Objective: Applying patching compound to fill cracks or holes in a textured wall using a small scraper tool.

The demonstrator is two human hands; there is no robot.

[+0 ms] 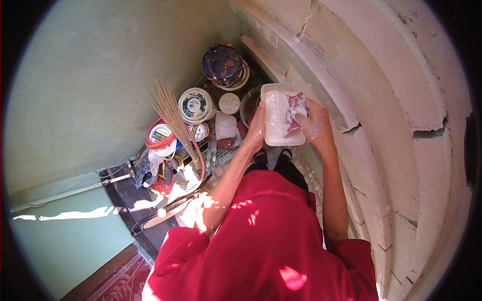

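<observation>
My left hand (258, 125) grips the left side of a white rectangular tray (273, 135), its fingers wrapped round the edge. White wet paste coats the tray. My right hand (317, 124) is closed at the tray's right side, its fingers on a red, white-smeared piece that looks like a rag (295, 106). White smears cover the fingers of this hand. Under the tray, partly hidden, stands a round bucket (248, 108).
Ahead is a dark, paint-splashed bucket (222, 63). Left of it stand a white-lidded tub (196, 104), a small round tub (229, 103), a stick broom (173, 113) and a red hose (156, 142) on a dark table (120, 193). Pale stepped ledges (371, 65) rise at right.
</observation>
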